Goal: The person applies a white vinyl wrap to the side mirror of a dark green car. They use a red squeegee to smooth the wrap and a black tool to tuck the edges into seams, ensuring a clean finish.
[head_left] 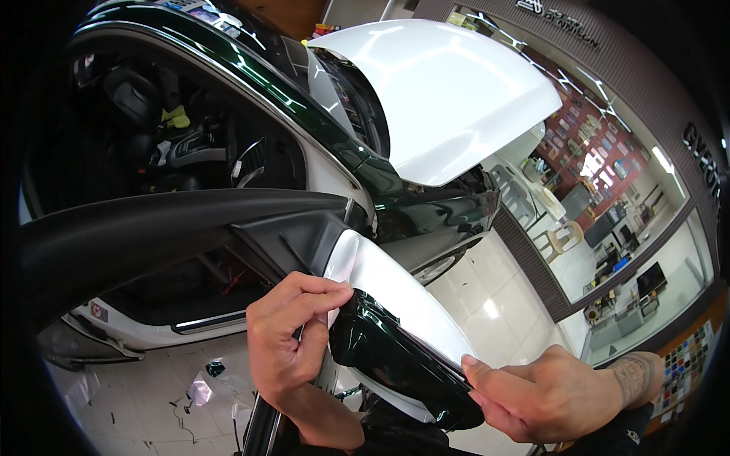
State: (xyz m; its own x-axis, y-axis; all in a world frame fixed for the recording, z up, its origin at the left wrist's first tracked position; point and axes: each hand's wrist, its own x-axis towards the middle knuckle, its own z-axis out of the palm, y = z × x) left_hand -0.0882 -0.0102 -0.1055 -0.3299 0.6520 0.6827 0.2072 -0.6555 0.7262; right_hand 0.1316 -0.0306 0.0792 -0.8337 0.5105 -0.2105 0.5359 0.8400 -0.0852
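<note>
A dark green glossy vinyl film (395, 353) stretches between my two hands across the lower part of the white side mirror cover (403, 292). My left hand (293, 334) is closed in a pinch on the film's upper left corner, close to where the mirror meets the door. At the cover's outer end, my right hand (532, 391) pinches the opposite end of the film. White paint shows above the film's edge and in a strip below it. How far the film touches the cover beneath cannot be made out.
The open car door (182, 216) carries the mirror. Behind it stand the dark green car body (304, 114) and a raised white hood (456, 91). Film scraps (199, 389) lie on the tiled floor. A glass-fronted room with a wooden chair (559, 239) is at right.
</note>
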